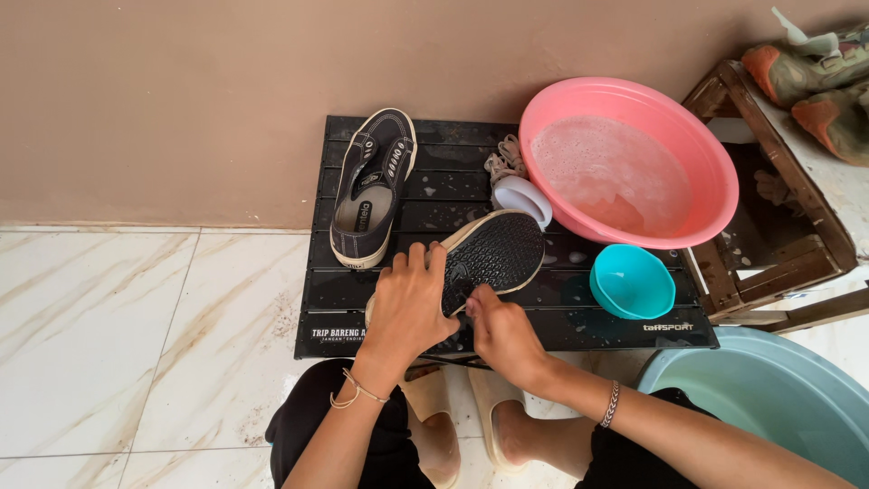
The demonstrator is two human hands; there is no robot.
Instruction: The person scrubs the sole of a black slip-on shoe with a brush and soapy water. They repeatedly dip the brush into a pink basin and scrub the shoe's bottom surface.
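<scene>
My left hand (409,303) grips a dark canvas shoe (493,254) turned sole up over a black slatted low table (434,195). Against the heel end of the black sole presses my right hand (503,337), fingers closed; whatever it holds is hidden. The matching shoe (373,186) lies upright on the table's left side, laces out, white insole showing.
A pink basin (715,167) of soapy water sits at the table's back right, a small teal bowl (632,282) in front of it. White brush (522,197) and laces lie near the basin. A wooden crate (769,263) with shoes is right; a pale green tub (769,398) is lower right.
</scene>
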